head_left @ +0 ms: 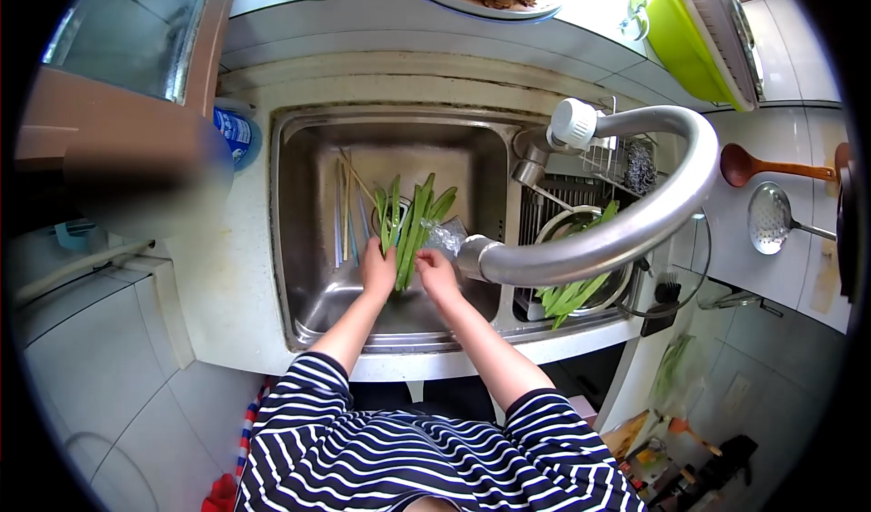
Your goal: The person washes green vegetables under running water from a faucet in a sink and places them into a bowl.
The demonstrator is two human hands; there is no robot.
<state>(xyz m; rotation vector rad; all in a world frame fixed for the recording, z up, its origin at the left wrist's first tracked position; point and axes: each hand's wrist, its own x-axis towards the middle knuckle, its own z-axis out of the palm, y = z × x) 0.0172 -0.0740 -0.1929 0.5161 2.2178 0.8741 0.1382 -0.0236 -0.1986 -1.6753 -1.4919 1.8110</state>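
Long green leaves (415,226) stand fanned out over the steel sink (313,317). My left hand (378,269) is closed around part of the bunch at its lower left. Just right of the leaves, my right hand (437,272) has its fingers curled together in a pinch; what they hold, if anything, is too small to make out. Water (443,236) runs from the faucet spout (479,260) beside the leaves, close above my right hand. Several thin chopsticks (344,208) lie in the sink to the left.
The thick curved faucet (676,212) arches over the right side. Below it sits a bowl (626,280) with more green leaves (581,294) on a dark rack. A blue-labelled container (238,138) stands left of the sink. A ladle (771,167) and a skimmer (769,217) hang at right.
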